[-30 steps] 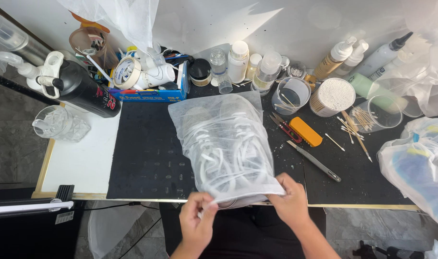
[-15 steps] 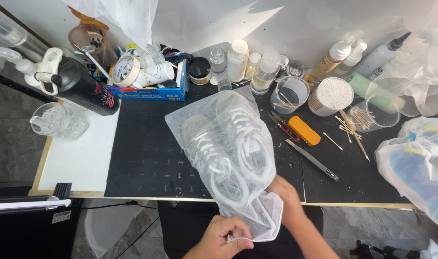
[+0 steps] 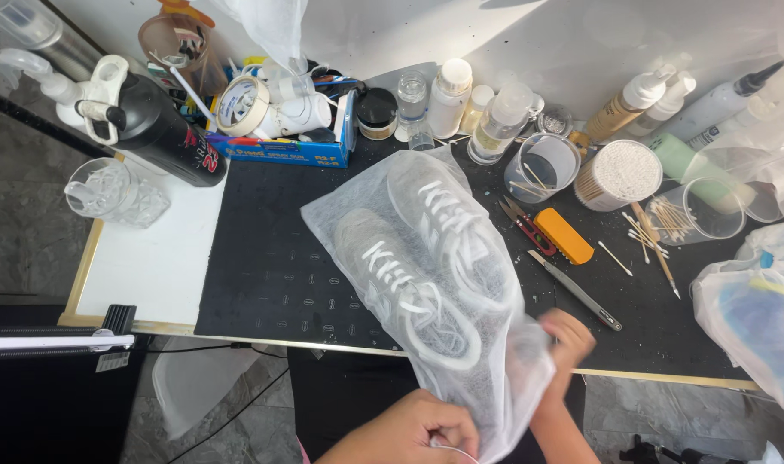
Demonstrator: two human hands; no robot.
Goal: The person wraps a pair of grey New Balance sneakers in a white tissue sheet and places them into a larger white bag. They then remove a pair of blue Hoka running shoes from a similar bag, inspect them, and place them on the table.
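A translucent white mesh bag lies on the black mat, with a pair of grey sneakers with white laces inside. My left hand is closed at the bag's open end near the table's front edge, pinching a thin white cord. My right hand, blurred, sits against the bag's lower right side, partly behind the fabric; I cannot tell how firmly it grips.
An orange utility knife, a metal blade tool and red scissors lie right of the bag. Bottles, cups, cotton swabs and a blue box line the back. A black bottle stands left; plastic bag right.
The bag has swung from upright to slanting, its open end now hanging over the table's front edge. My left hand moved rightward onto the cord; my right hand shifted up beside the bag.
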